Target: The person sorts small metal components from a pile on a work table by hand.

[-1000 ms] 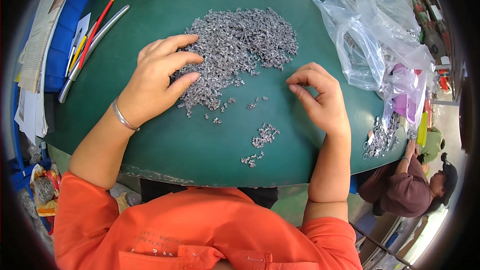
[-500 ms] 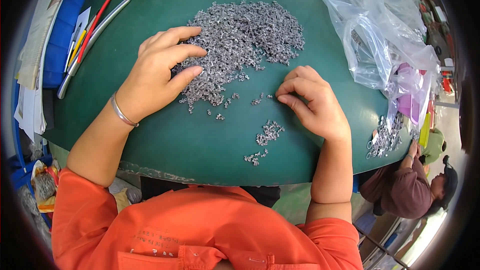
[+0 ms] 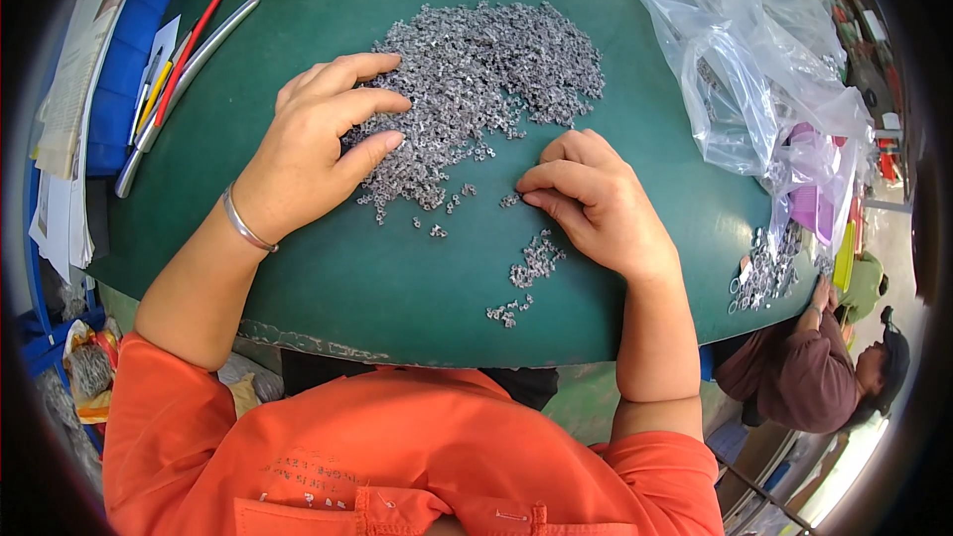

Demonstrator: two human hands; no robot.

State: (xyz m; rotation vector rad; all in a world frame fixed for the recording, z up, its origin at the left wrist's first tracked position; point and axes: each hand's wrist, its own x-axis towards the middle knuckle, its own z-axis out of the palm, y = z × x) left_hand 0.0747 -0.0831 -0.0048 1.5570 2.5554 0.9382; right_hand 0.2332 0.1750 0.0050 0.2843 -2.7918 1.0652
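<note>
A wide heap of tiny grey metal parts with holes (image 3: 486, 60) lies on the green tabletop (image 3: 397, 283). At its left edge rests my left hand (image 3: 323, 134), fingers spread and curved over the parts, a metal bangle on the wrist. Right of the heap's lower side, my right hand (image 3: 596, 194) has its fingers curled and its thumb and forefinger together, touching the table beside a few loose parts (image 3: 509, 201). Whatever is in that pinch is hidden. Nearer to me lie two small clusters, one larger (image 3: 537, 260) and one smaller (image 3: 508, 313).
Clear plastic bags (image 3: 735, 79) spread over the right side, with metal rings (image 3: 764, 273) below them. Pens (image 3: 191, 55) and a curved grey strip (image 3: 189, 89) lie left, beside a blue bin (image 3: 124, 69). Another person (image 3: 804, 367) sits at the right.
My right hand has slid left across the table, and the loose parts near its fingertips are now closer to the heap or covered. My left hand stays in place.
</note>
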